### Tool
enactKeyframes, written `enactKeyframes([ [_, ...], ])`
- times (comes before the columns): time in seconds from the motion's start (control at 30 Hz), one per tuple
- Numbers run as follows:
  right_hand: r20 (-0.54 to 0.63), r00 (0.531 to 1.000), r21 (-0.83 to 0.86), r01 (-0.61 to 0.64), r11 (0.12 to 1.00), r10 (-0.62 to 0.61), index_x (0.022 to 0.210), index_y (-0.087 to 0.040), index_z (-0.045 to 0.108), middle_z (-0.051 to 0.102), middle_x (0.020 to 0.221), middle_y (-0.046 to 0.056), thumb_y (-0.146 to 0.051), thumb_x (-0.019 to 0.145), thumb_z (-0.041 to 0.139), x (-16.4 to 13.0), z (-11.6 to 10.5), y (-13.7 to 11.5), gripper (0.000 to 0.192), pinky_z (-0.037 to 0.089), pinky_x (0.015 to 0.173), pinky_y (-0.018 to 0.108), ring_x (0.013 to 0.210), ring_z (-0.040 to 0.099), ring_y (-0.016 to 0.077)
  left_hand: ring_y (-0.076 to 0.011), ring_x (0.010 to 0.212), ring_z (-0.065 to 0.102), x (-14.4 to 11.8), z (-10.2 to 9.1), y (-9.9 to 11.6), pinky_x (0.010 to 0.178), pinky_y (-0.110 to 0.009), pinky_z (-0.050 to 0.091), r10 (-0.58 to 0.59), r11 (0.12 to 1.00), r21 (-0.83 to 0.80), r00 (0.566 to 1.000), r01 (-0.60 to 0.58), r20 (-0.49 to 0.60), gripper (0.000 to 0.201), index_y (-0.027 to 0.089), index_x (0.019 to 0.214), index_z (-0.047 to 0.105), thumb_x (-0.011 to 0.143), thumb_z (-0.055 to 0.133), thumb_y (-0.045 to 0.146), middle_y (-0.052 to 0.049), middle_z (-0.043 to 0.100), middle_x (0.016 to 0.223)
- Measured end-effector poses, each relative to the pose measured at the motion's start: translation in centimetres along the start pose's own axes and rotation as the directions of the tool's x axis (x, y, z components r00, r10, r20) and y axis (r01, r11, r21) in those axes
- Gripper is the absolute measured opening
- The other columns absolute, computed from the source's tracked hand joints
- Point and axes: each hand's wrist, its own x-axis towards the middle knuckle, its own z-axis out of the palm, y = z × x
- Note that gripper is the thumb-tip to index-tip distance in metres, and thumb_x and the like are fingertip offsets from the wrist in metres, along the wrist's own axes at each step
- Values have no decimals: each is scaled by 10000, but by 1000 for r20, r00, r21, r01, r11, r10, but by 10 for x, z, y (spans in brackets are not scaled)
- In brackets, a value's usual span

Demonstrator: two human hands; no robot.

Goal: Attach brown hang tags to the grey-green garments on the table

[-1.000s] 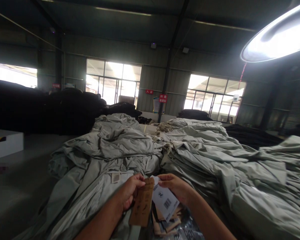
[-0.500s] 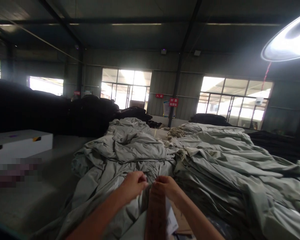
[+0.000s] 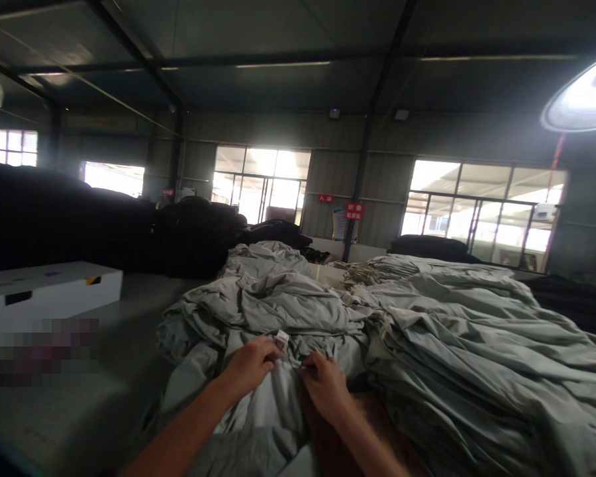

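Crumpled grey-green cloth (image 3: 278,404) lies in front of me, spread beneath both hands. My left hand (image 3: 252,366) is closed, its fingers curled down on the cloth. A small white tag (image 3: 281,338) stands up at its fingertips. Just to the right, my right hand (image 3: 324,379) pinches the cloth, thumb and fingers together. A thin dark line, perhaps a cord or a fold, runs between the tag and my right fingertips. Under my right forearm a brown flat piece (image 3: 367,417) shows in part; its kind I cannot make out.
A large heap of similar cloth (image 3: 457,344) lies to the right, with another bundle (image 3: 288,301) ahead. At left, a white box (image 3: 54,291) rests on a grey surface (image 3: 124,344). Dark piles (image 3: 69,222) stand behind it. A bright lamp (image 3: 586,96) hangs at upper right.
The white tag now shows at my left fingertips. My right hand has come down, and cloth covers more of the brown piece. The white paper beside it is out of sight.
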Motion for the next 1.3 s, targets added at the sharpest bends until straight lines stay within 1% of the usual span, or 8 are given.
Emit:
enactKeyframes([
  [0.1, -33, 999, -19, 9, 1000, -9, 780, -220, 652, 685, 820, 54, -170, 752, 511, 1, 6, 1, 153, 330, 726, 335, 896, 545, 274, -166, 862, 571, 4, 13, -6, 777, -235, 394, -50, 998, 28, 993, 53, -108, 186, 205, 821, 626, 704, 516, 113, -20, 639, 871],
  [0.27, -77, 996, 75, 48, 996, -42, 761, -236, 646, 681, 809, 48, -214, 740, 543, 10, 15, 9, 108, 342, 735, 322, 885, 553, 264, -175, 942, 563, -2, 24, -8, 818, -256, 389, -48, 995, 80, 987, 61, -153, 231, 248, 983, 587, 810, 450, 181, -23, 616, 1025],
  [0.43, -98, 994, 292, 72, 954, -45, 724, -226, 619, 652, 755, 48, -229, 728, 527, 17, 27, 26, 92, 383, 706, 310, 780, 565, 229, -169, 1024, 512, -5, 24, -2, 885, -263, 380, 25, 983, 183, 984, 7, -174, 273, 239, 1005, 577, 810, 413, 140, -33, 577, 1066],
  [0.57, -61, 997, 562, 73, 824, -47, 699, -225, 549, 619, 670, 32, -369, 755, 521, 20, 30, 29, 156, 395, 624, 296, 682, 558, 207, -182, 1041, 498, 6, 20, 0, 902, -271, 361, 55, 984, 177, 990, -32, -129, 299, 222, 953, 591, 732, 447, 82, -32, 600, 1035],
  [0.67, -46, 997, 685, 75, 724, -60, 702, -221, 473, 597, 634, 20, -425, 731, 533, 24, 25, 20, 214, 403, 615, 292, 633, 543, 188, -203, 859, 565, 21, 13, 1, 772, -264, 374, -67, 997, 35, 998, 67, 3, 108, 212, 684, 607, 660, 547, 126, -18, 626, 765],
  [0.77, -50, 997, 664, 82, 744, -65, 713, -223, 452, 569, 601, 2, -438, 743, 505, 26, 23, 10, 223, 403, 606, 286, 598, 527, 173, -192, 696, 546, 35, 9, 0, 666, -254, 341, -190, 967, -165, 981, 194, 41, 125, 197, 508, 536, 529, 650, 151, 17, 544, 565],
  [1.07, -31, 989, 335, 145, 931, -143, 747, -219, 643, 648, 739, 32, -294, 712, 576, 15, 32, 6, 107, 384, 685, 278, 752, 567, 204, -99, 485, 386, 35, 22, -19, 519, -224, 288, -244, 835, -482, 964, 265, 109, 131, 195, 513, 450, 547, 510, 306, 63, 430, 472],
  [1.3, 39, 985, 327, 146, 934, -168, 652, -178, 648, 606, 685, 20, -193, 665, 573, 9, 23, -2, 78, 340, 764, 297, 759, 548, 189, -101, 533, 456, 24, 8, -12, 560, -224, 314, -245, 556, -769, 946, 316, 211, 185, 164, 569, 539, 512, 605, 327, 27, 577, 550],
])
